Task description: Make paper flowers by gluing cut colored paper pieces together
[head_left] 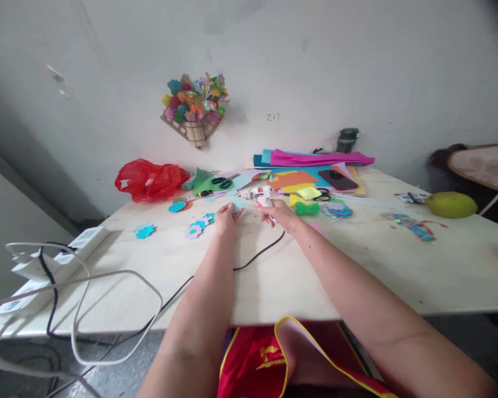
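Observation:
My right hand (280, 214) is wrapped round a white glue gun (265, 194), its nozzle pointing left and its black cord trailing down across the table. In my left hand (227, 218) a small light-blue paper piece (239, 204) is pinched at its edge. The nozzle is close to this piece; whether they touch I cannot tell. Left of my left hand lie several paper flowers (194, 230) in lilac and blue. A blue paper flower (145, 231) sits farther left, and a blue paper disc (177, 207) lies behind it.
A white power strip (83, 237) with looping cables fills the left edge. At the back are a red plastic bag (151, 181), scissors (225, 180), coloured paper sheets (292, 180) and a phone (337, 179). A green-yellow fruit (451, 204) lies at right. A flower basket (196, 130) hangs on the wall.

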`<state>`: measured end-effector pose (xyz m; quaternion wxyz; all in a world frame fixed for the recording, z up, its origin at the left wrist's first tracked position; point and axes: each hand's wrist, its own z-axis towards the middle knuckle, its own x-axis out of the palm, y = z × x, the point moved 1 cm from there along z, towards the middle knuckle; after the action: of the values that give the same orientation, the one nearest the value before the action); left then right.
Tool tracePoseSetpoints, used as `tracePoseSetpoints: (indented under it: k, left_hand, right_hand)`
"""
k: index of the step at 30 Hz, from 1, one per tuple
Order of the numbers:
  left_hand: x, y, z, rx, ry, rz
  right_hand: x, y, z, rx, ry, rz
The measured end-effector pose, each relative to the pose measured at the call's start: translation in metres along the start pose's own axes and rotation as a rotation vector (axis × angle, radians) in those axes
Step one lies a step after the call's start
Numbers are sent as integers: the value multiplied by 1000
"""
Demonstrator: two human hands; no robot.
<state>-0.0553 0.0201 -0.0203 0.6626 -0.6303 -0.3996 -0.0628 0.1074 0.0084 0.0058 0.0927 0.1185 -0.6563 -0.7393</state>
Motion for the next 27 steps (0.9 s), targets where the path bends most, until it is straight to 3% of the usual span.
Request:
tracePoseSetpoints:
  k: [9, 27]
  left_hand:
    - [-3, -4, 0, -60, 88, 59]
    - [-4, -1, 3, -69, 150, 59]
  right_hand:
    - [-5, 1, 0, 28, 10, -83]
    - [-5, 11, -5, 76, 15, -247]
